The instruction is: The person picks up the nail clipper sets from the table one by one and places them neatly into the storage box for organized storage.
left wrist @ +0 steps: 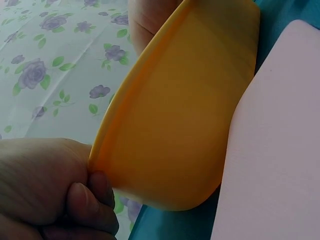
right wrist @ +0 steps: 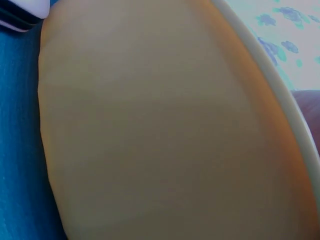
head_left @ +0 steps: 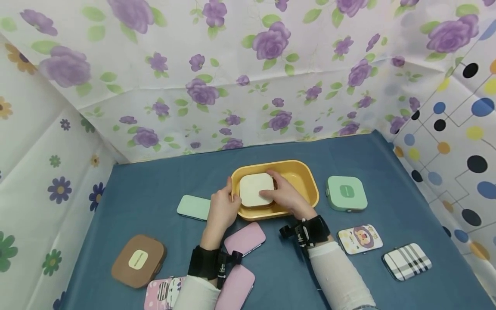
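Observation:
A yellow plastic basin (head_left: 306, 183) with rounded corners sits near the middle of the table. Inside its left half is a cream square case (head_left: 253, 188) with rounded corners. My right hand (head_left: 288, 196) grips the right side of this case, thumb on top and fingers at its far edge. At the basin's left end, my left hand (head_left: 224, 206) holds the rim. In the left wrist view, that hand's curled fingers (left wrist: 85, 205) pinch the basin's edge. The basin's outer wall (right wrist: 165, 115) fills most of the right wrist view, hiding the right hand's grip there.
A mint flat case (head_left: 193, 207) and two pink cases (head_left: 246, 238) (head_left: 236, 287) lie by the left arm. Further left are a brown case (head_left: 138, 261) and a patterned pink case (head_left: 158, 295). Rightward lie a mint square case (head_left: 346, 193), a cartoon case (head_left: 360, 239) and a plaid case (head_left: 407, 261).

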